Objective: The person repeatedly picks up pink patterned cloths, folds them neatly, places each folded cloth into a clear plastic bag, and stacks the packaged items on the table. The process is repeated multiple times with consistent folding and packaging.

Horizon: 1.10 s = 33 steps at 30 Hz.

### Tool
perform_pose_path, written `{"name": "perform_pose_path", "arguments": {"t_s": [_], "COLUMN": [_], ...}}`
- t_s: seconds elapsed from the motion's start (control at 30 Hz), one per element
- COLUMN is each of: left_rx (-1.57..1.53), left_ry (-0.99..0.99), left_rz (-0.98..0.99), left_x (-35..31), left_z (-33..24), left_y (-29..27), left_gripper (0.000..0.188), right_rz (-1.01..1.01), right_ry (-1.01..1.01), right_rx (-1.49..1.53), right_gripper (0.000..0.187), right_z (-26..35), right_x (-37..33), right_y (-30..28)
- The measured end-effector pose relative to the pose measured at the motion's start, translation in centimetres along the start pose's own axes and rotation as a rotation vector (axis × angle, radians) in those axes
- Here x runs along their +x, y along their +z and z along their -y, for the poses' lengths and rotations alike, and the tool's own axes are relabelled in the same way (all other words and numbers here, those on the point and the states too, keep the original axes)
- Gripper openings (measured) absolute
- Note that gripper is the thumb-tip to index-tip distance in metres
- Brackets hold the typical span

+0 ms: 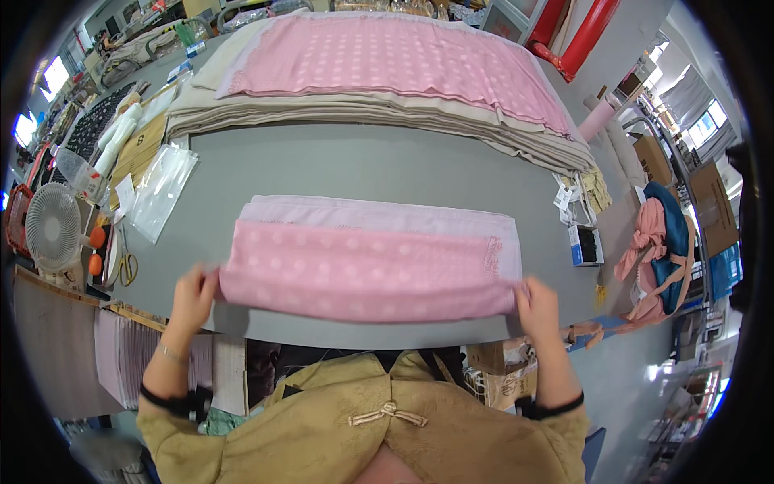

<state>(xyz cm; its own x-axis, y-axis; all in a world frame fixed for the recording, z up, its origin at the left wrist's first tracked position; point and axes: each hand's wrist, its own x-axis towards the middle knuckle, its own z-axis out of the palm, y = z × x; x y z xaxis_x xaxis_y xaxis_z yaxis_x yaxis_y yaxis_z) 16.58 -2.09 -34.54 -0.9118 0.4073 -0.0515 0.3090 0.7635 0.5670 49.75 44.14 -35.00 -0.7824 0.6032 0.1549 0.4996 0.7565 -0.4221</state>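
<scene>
A pink cloth with white dots [363, 262] lies partly folded on the grey table, its near edge lifted off the surface. Paler lilac fabric of the same piece shows along its far side and right end. At the near left corner, my left hand [193, 297] pinches the cloth between thumb and fingers. My right hand [536, 306] grips the opposite near corner in the same way. Between the two hands the near edge hangs slightly curved and a little blurred.
Across the table's far side lies a stack of beige cloths [355, 113] topped by a spread pink dotted cloth [403, 56]. Clear plastic bags [161, 189], scissors [126, 266] and a white fan [55, 226] are at the left. A small box [585, 246] and tags [564, 195] sit at the right.
</scene>
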Motion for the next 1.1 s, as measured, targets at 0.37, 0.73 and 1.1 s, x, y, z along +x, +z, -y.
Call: {"name": "perform_pose_path", "arguments": {"t_s": [0.37, 0.73, 1.1], "left_rx": [0.339, -1.016, -0.404], "left_ry": [0.631, -0.241, 0.212], "left_rz": [-0.183, 0.335, 0.599], "left_x": [9.8, 10.0, 8.3], "left_z": [-3.7, -4.6, -13.3], "left_y": [12.6, 3.2, 12.4], "left_gripper": [0.038, 0.031, 0.036], "right_rz": [-0.150, -0.156, -0.254], "right_ry": [-0.355, 0.282, 0.190], "right_rx": [-0.106, -0.445, -0.441], "right_gripper": [0.046, 0.036, 0.026], "right_z": [6.9, -2.3, -1.6], "right_x": [8.4, 6.3, 6.3], "right_y": [9.7, 7.4, 8.0]}}
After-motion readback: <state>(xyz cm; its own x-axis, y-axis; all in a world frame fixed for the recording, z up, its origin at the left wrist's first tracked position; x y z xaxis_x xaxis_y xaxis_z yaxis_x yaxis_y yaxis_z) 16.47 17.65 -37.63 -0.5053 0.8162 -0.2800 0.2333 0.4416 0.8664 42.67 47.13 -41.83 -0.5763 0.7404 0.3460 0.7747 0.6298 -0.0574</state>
